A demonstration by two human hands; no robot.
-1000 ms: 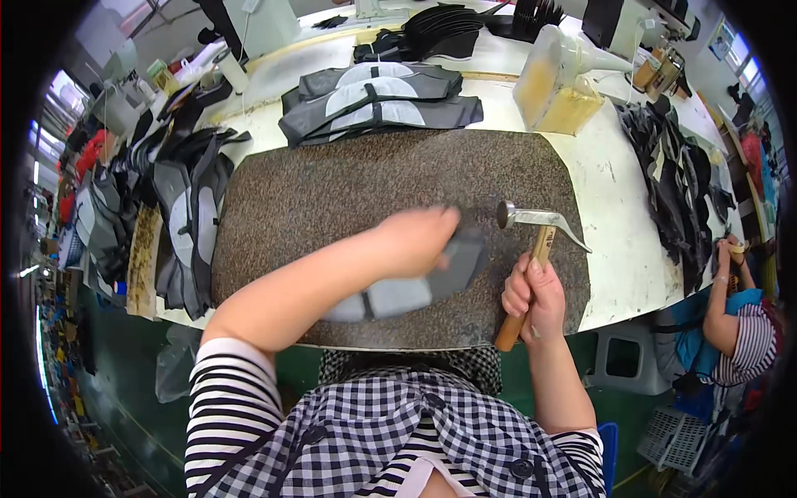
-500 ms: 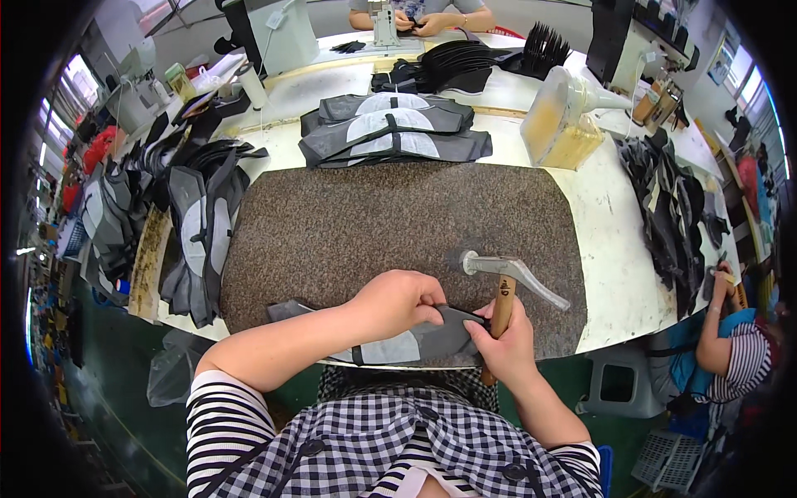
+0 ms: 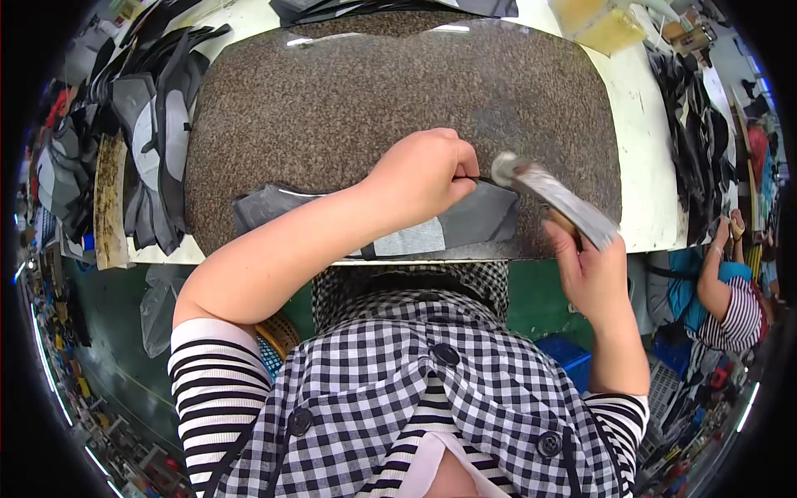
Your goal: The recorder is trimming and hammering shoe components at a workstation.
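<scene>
Gripping hammer [image 3: 554, 199] and grey shoe piece [image 3: 465, 222], both hands on granite slab [image 3: 332, 108].

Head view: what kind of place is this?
Likely a shoe or sewn-goods workshop: a granite slab as work surface, stacks of cut grey pieces beside it, a hammer in the right hand, another worker nearby.

The hammer [image 3: 554, 197] head has swung down beside the left hand [image 3: 422, 176].

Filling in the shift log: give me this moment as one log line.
left hand pins grey shoe-upper piece | right hand grips hammer, head at piece edge | on speckled stone slab
</scene>
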